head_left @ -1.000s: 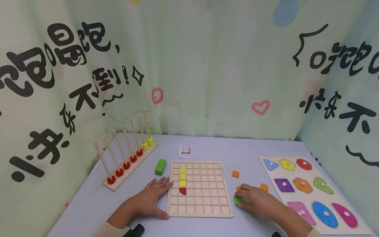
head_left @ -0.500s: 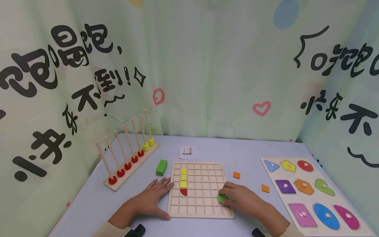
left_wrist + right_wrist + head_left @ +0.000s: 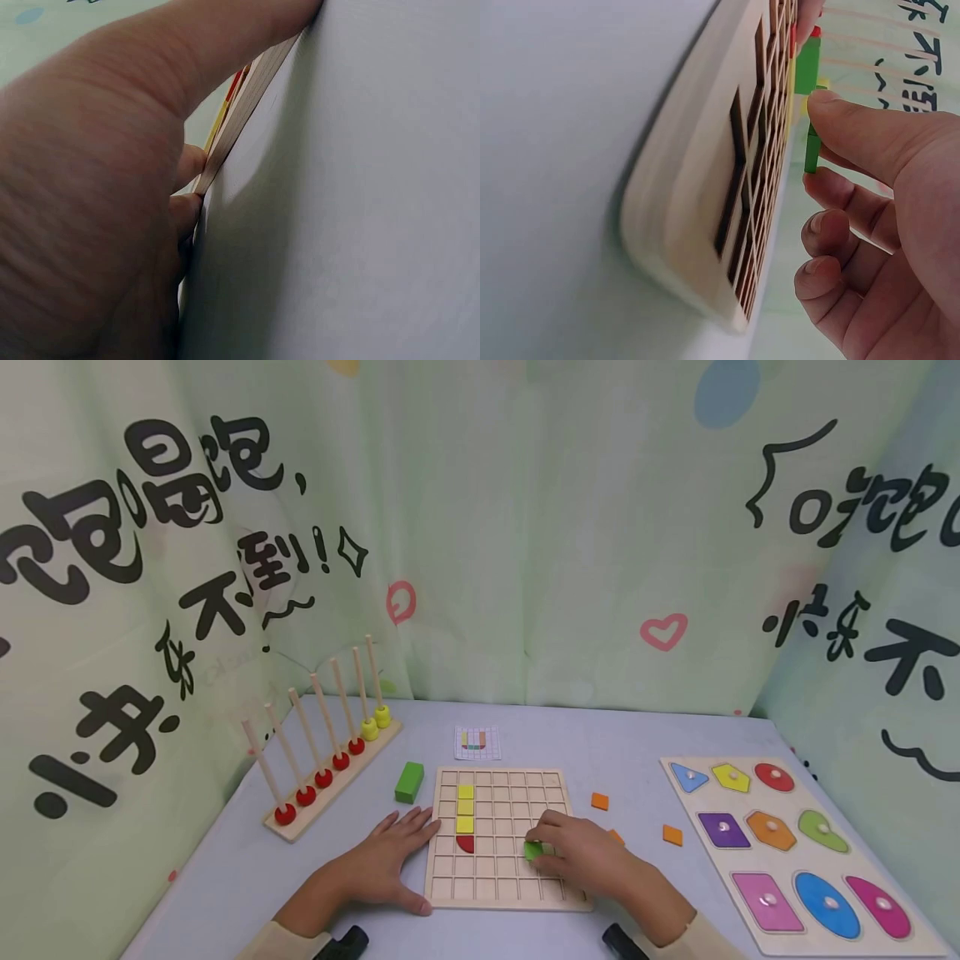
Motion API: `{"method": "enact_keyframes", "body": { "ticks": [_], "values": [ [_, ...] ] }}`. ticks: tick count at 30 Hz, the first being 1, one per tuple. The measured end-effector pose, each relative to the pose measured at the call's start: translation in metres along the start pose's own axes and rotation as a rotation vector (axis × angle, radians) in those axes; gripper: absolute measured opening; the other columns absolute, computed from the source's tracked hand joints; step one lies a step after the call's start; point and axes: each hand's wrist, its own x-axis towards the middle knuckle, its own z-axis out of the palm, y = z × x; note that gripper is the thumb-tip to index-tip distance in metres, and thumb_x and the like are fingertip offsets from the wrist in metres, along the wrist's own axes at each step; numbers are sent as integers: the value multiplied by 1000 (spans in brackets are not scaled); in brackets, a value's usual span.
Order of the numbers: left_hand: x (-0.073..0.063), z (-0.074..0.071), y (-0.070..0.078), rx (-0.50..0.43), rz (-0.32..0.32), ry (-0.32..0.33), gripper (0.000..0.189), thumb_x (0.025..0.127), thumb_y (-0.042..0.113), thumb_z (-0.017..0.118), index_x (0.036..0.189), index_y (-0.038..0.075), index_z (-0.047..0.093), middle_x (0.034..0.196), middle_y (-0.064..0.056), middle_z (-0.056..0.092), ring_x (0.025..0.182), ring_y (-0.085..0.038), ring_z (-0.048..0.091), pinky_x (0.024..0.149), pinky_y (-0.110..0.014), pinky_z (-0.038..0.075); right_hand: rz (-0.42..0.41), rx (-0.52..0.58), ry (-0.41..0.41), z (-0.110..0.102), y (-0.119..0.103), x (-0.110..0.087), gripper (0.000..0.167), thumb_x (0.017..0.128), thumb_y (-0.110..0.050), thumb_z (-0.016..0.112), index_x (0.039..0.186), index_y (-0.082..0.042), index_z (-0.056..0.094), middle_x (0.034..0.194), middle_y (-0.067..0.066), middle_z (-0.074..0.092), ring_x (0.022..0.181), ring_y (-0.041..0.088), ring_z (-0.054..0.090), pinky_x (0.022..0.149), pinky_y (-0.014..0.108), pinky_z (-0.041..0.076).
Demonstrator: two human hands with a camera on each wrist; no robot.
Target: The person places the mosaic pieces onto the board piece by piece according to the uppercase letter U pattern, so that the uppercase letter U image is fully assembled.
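Observation:
A wooden grid board (image 3: 510,902) lies on the table in the head view. In one column near its left side sit three yellow square tiles (image 3: 465,807), with a red rounded tile (image 3: 466,844) directly below them. My left hand (image 3: 378,867) rests spread along the board's left edge, fingertips and thumb at the rim. Over the right part of the grid, my right hand (image 3: 588,852) pinches a small green tile (image 3: 533,850) between thumb and index finger. The right wrist view shows this green tile (image 3: 812,150) edge-on above the board, the other fingers loosely bent.
Orange tiles (image 3: 599,801) lie right of the board, one partly behind my right hand. A green block (image 3: 408,782) and a peg rack with red and yellow beads (image 3: 322,778) stand left. A small pattern card (image 3: 477,743) lies behind the board; a shape puzzle (image 3: 720,789) lies right.
My right hand has carried the green tile leftward, from the table beside the board to over the grid's right part. The left hand has stayed at the board's left edge.

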Motion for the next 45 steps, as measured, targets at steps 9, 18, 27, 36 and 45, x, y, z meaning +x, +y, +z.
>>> {"method": "enact_keyframes", "body": {
  "ticks": [9,18,27,36,45],
  "values": [
    [1,-1,1,13,18,3,119,60,83,66,155,22,29,161,0,18,148,-22,7,116,-52,3,-12,4,-4,5,-9,12,27,89,-30,72,112,-17,71,100,-14,55,81,2,51,76,26,50],
    [0,-2,1,12,16,4,120,59,83,66,155,21,29,161,0,19,148,-22,7,116,-52,2,4,41,-8,6,-18,21,26,89,-29,72,112,-17,71,98,-14,55,78,3,50,73,25,49],
    [0,1,1,15,21,-5,120,59,83,66,155,21,29,161,1,18,148,-22,6,116,-52,2,41,35,-9,15,-25,33,26,89,-30,72,112,-20,72,100,-15,57,82,3,52,77,27,50],
    [1,2,1,13,23,-8,119,60,83,66,155,22,29,161,1,18,148,-21,6,116,-52,2,51,38,2,22,-30,44,26,88,-29,73,111,-17,72,97,-14,58,78,2,51,74,24,49],
    [0,1,-2,28,23,-1,119,60,84,65,155,22,28,161,1,17,148,-22,6,116,-52,3,52,33,5,26,-31,50,27,88,-29,74,111,-16,72,97,-12,58,78,2,50,73,22,48]
  ]
}}
